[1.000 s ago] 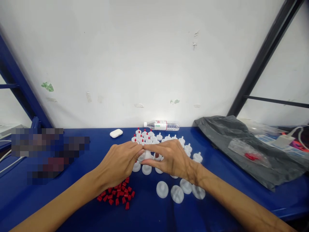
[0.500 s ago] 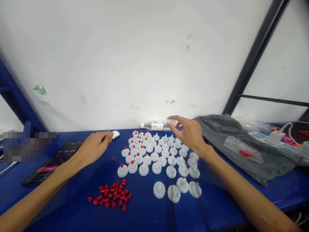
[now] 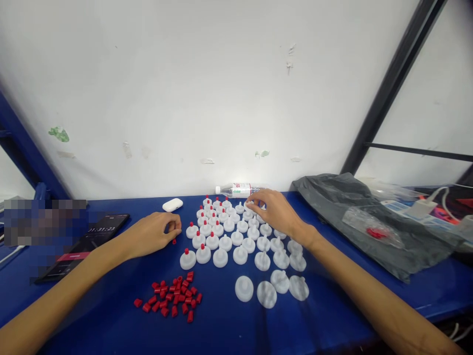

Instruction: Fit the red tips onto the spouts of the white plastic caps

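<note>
Readable marking, one: the phone (image 3: 96, 236) lying on the tabletop (image 3: 121, 301) displays the figures 01:31:23, light characters on a dark screen. Small lettering on the screen's red bar (image 3: 76, 256) is illegible. Bottle label (image 3: 240, 190): red characters and a green patch, wording too small to make out. Blue-and-white printed sheet (image 3: 394, 208) at right: print noted, content illegible.

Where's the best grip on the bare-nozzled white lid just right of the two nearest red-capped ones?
Probably opposite sides of the round base, coming from the near side. The white lid stands upright, nozzle up; its wide base offers more to hold. Blue tabletop lies directly in front, while red-capped lids stand at its left.
</note>
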Action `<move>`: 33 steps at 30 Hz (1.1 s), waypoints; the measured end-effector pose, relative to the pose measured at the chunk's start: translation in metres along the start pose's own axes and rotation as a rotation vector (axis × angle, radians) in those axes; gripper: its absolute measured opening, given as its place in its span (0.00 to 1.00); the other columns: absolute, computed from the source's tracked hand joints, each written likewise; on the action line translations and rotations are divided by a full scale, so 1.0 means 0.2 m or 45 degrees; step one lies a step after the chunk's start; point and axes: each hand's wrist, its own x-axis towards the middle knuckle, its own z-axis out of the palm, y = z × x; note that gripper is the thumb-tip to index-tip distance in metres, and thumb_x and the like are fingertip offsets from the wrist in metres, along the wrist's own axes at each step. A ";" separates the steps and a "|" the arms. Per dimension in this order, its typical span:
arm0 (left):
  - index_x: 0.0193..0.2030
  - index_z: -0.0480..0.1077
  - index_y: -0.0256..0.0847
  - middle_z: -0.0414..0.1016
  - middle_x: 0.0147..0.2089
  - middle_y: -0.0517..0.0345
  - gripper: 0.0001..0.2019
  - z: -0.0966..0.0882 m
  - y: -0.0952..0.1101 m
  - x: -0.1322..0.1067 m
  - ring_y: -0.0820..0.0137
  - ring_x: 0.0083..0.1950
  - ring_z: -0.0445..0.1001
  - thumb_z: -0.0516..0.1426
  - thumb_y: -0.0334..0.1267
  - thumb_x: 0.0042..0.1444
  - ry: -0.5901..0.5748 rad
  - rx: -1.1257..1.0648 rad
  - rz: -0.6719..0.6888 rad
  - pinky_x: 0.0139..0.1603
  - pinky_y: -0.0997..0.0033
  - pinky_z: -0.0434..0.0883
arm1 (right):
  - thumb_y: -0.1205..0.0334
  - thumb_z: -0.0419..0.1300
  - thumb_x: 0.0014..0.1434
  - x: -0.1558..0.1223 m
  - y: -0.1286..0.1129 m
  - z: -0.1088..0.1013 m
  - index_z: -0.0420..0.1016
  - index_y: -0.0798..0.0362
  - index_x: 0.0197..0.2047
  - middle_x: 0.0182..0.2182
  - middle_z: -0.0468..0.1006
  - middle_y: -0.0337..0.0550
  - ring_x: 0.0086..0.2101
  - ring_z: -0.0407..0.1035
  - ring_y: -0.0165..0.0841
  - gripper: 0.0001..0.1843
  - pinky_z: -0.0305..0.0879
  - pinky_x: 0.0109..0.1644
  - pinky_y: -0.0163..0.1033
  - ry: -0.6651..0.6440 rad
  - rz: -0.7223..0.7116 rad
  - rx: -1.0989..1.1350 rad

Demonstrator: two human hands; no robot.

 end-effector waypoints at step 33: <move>0.26 0.65 0.41 0.64 0.23 0.68 0.22 -0.04 0.21 -0.15 0.72 0.25 0.65 0.56 0.55 0.66 0.112 0.173 0.319 0.30 0.68 0.66 | 0.60 0.54 0.73 -0.02 -0.09 -0.01 0.79 0.50 0.43 0.36 0.82 0.42 0.39 0.72 0.38 0.12 0.63 0.49 0.47 -0.016 -0.177 0.010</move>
